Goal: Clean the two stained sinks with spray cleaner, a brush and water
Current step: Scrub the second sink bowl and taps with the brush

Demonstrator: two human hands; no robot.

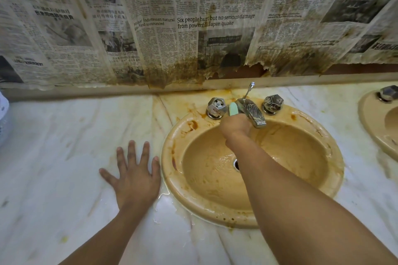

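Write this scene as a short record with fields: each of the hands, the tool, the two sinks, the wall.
left hand: flat on the marble counter, fingers spread, beside the near sink
right hand: grips a pale green brush at the back rim, just left of the faucet spout; bristles hidden
near sink: brown stains on the rim, bowl wet
second sink: at the right edge, only partly in view
wall: newspaper, stained and torn at the bottom

Both forearms, in the frame's lower half, are bare; so are the left hand point(131, 176) and the right hand point(234, 127).
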